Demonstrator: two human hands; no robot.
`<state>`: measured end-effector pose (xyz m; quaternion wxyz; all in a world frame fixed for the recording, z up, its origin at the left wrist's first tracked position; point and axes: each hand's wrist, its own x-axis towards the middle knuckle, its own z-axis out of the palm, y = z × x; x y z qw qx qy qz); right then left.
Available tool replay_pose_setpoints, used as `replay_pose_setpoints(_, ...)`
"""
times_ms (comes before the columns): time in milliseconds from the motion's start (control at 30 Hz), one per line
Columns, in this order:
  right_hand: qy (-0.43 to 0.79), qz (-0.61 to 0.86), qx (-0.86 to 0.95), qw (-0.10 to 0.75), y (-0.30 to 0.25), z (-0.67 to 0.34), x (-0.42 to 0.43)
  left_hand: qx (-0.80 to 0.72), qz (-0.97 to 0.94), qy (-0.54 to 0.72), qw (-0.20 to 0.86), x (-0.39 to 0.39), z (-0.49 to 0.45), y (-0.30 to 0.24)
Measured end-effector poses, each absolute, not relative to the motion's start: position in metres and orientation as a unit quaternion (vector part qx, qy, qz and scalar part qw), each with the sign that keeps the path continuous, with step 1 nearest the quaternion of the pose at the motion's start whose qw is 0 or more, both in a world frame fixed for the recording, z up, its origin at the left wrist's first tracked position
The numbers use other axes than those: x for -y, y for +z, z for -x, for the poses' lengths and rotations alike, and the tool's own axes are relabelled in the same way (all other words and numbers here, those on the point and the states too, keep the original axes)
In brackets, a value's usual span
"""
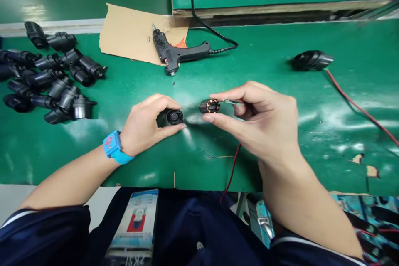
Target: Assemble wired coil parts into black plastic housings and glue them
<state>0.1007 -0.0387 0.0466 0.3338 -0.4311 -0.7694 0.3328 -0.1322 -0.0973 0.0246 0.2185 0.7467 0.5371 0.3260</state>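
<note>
My left hand (146, 122) is curled round a small black round housing (173, 116), whose open end faces the right. A blue wrist strap (114, 148) sits on that wrist. My right hand (262, 120) pinches a small dark motor with copper windings (210, 106) between thumb and fingers, a few centimetres right of the housing and level with it. A red wire (232, 168) hangs down from under the right hand toward the table's front edge.
A pile of several black housings (52, 79) lies at the left. A black glue gun (179, 52) rests by a piece of cardboard (131, 33), its cable running back. Another black part (310, 60) with a red wire lies at the right on the green mat (311, 141).
</note>
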Motion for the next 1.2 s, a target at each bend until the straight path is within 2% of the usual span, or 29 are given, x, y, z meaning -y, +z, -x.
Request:
replay_pose_setpoints(367, 0.284, 0.34, 0.838, 0.318, 0.044, -0.073, 0.059, -0.567, -0.737, 0.303, 0.208, 0.096, 0.123, 0.024)
replay_pose_setpoints(533, 0.258, 0.354, 0.847, 0.301, 0.036, -0.076, 0.057, -0.525, -0.748, 0.282, 0.292, 0.099, 0.13, 0.034)
replay_pose_setpoints(700, 0.23, 0.365, 0.85, 0.303, 0.038, -0.079, 0.057, -0.538, -0.726, 0.306, 0.299, 0.101, 0.13, 0.031)
replay_pose_setpoints(767, 0.262, 0.358, 0.849, 0.288, 0.041, -0.081, 0.055, -0.539, -0.723, 0.315, 0.296, 0.1, 0.129, 0.029)
replay_pose_setpoints(933, 0.448, 0.366, 0.778, 0.245, 0.051, -0.092, 0.047, -0.551, -0.715, 0.308, 0.302, 0.1, 0.128, 0.03)
replay_pose_setpoints(1100, 0.499, 0.37, 0.741, 0.256, 0.057, -0.096, 0.045, -0.548, -0.686, 0.357, 0.32, 0.103, 0.126, 0.033)
replay_pose_setpoints(1200, 0.552, 0.341, 0.724, 0.234, 0.055, -0.094, 0.044, -0.537, -0.706, 0.329, 0.324, 0.103, 0.125, 0.033)
